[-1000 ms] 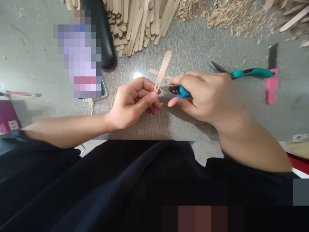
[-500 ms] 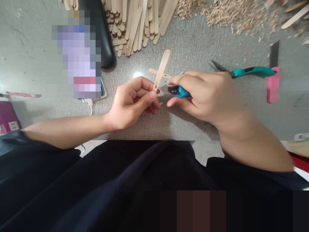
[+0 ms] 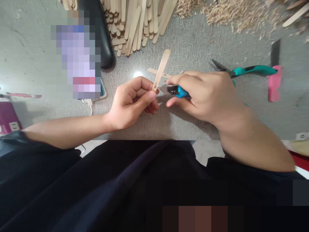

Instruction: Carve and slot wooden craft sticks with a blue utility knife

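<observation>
In the head view we see our left hand (image 3: 131, 104) at the centre of the frame, thumb and fingers pinched together on the lower end of a wooden stick (image 3: 161, 68), which slants up and to the right. Our right hand (image 3: 205, 95), just right of it, is clamped around a blue knife (image 3: 177, 91), whose blade tip touches the stick near the pinched end. Another flat stick (image 3: 154, 71) lies on the grey table (image 3: 193, 48) behind them. A pile of sticks (image 3: 135, 22) sits at the top centre, wood shavings (image 3: 229, 14) at the upper right. Teal-handled pliers (image 3: 251, 69) and a pink cutter (image 3: 274, 82) lie at the right. We see no containers
</observation>
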`<action>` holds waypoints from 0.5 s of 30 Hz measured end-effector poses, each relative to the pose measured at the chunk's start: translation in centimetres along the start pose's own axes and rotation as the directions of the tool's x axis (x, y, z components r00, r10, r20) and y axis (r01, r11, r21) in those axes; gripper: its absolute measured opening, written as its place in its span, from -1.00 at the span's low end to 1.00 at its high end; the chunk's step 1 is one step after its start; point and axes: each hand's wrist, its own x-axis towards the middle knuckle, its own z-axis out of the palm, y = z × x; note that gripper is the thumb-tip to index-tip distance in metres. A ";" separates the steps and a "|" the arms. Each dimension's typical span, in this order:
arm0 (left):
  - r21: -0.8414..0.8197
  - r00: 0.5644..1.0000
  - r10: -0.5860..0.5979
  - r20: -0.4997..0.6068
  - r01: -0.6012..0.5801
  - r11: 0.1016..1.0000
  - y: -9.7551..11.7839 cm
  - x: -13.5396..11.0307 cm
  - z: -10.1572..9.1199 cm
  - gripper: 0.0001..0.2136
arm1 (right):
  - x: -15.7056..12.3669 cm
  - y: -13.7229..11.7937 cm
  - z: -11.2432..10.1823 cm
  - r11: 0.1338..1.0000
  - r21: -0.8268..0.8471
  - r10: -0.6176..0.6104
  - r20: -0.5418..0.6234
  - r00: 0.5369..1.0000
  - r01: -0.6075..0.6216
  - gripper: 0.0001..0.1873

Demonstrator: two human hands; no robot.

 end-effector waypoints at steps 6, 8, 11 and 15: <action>0.017 0.996 0.039 0.078 -0.041 0.999 -0.7 0.2 -0.4 -0.65 | 0.1 -0.5 -0.3 0.999 -0.043 0.002 0.079 0.997 0.002 0.17; -0.005 0.995 0.049 0.082 -0.049 0.999 -0.7 0.2 -0.5 -0.65 | 0.1 -0.5 -0.2 0.999 -0.046 0.011 0.097 0.995 -0.006 0.18; -0.026 0.988 0.074 0.132 -0.071 0.997 -0.6 0.1 -0.5 -0.64 | 0.2 -0.1 0.1 0.999 -0.046 0.015 0.097 0.995 -0.010 0.16; -0.003 0.990 0.075 0.118 -0.075 0.997 -0.9 -0.1 -0.5 -0.64 | 0.2 0.3 0.2 1.000 0.003 0.002 0.004 1.000 -0.002 0.13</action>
